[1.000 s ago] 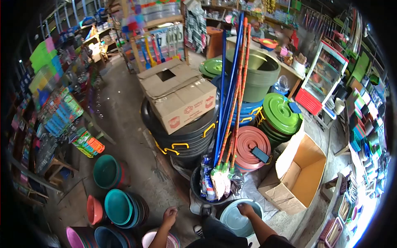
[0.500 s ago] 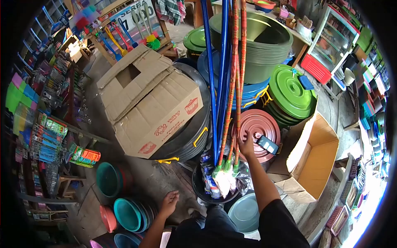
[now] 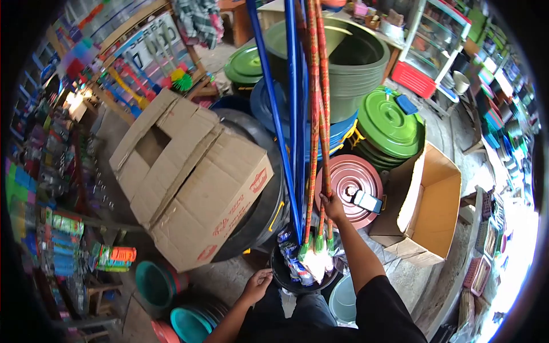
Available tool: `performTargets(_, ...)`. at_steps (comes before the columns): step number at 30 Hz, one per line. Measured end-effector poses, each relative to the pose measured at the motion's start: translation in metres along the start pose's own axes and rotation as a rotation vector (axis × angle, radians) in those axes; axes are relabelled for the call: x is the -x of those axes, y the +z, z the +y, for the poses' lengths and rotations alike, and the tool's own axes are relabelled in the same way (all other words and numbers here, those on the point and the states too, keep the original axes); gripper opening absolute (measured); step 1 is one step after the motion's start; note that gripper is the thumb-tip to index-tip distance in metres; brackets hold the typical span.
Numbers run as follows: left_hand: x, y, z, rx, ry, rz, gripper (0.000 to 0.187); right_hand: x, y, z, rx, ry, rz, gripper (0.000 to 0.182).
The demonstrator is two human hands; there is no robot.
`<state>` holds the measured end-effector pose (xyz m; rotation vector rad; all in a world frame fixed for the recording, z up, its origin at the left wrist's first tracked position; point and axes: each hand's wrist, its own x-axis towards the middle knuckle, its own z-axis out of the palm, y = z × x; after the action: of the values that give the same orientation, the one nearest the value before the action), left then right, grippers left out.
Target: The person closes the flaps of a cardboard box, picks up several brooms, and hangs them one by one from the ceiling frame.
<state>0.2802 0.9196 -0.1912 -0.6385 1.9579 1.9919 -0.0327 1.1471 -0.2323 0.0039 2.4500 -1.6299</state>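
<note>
My right hand (image 3: pixel 333 204) is closed round a red patterned pole (image 3: pixel 324 131), one of several that stand beside blue poles (image 3: pixel 293 114). The poles' lower ends, with green and white parts, stand in a black bucket (image 3: pixel 274 273) among plastic-wrapped packs (image 3: pixel 293 260). My left hand (image 3: pixel 258 284) is beside the bucket's left rim, its fingers bent; whether they touch the rim is unclear. Just right of my right hand, a phone (image 3: pixel 368 201) lies on a reddish-brown lid (image 3: pixel 343 167).
A closed cardboard box (image 3: pixel 200 188) rests on black tubs at the left. At the right are an open cardboard box (image 3: pixel 440 211) and a green lid (image 3: pixel 393 123). Teal buckets (image 3: pixel 189 326) stand at the lower left, and a large green tub (image 3: pixel 357 80) stands behind the poles.
My left hand has moved right and is now near the black bucket. My right hand has come round a red patterned pole, slightly lower and left. The view has shifted.
</note>
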Motion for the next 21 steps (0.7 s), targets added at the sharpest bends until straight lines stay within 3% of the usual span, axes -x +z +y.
performTargets(4, -0.069, 0.017, 0.016, -0.063, 0.063, -0.19, 0.039, 0.013, -0.003, -0.026, 0.007, 0.179, 0.044, 0.031)
performTargets(6, -0.118, 0.048, 0.018, -0.026, 0.253, -0.196, 0.044, 0.016, -0.002, -0.032, -0.001, 0.164, 0.035, 0.031)
performTargets(8, -0.165, 0.083, 0.03, -0.14, 0.486, -0.049, 0.05, 0.01, 0.004, -0.012, 0.118, 0.134, 0.051, 0.03)
performTargets(9, -0.183, 0.096, 0.042, -0.203, 0.498, 0.003, 0.053, 0.007, 0.01, 0.012, 0.142, 0.019, 0.108, 0.031)
performTargets(10, -0.199, 0.108, 0.05, -0.262, 0.508, 0.056, 0.056, 0.009, 0.008, 0.006, 0.042, 0.131, 0.052, 0.033)
performTargets(11, -0.212, 0.116, 0.057, -0.374, 0.522, 0.156, 0.057, 0.008, 0.009, 0.008, 0.08, 0.115, 0.064, 0.033)
performTargets(12, -0.211, 0.123, 0.078, -0.378, 0.325, 0.154, 0.046, 0.005, 0.01, 0.015, 0.113, 0.097, 0.076, 0.034)
performTargets(14, -0.231, 0.131, 0.074, -0.409, 0.164, 0.113, 0.036, 0.008, 0.008, 0.002, 0.155, 0.095, 0.081, 0.03)
performTargets(15, -0.231, 0.134, 0.075, -0.406, 0.173, 0.107, 0.036, 0.008, 0.007, 0.001, 0.166, 0.108, 0.092, 0.029)
performTargets(17, -0.225, 0.136, 0.076, -0.397, 0.407, 0.234, 0.033, 0.011, 0.007, -0.004, 0.219, 0.12, 0.12, 0.028)
performTargets(21, -0.209, 0.132, 0.078, -0.304, 0.468, 0.188, 0.034, 0.012, 0.001, -0.006, 0.152, 0.046, 0.145, 0.028)
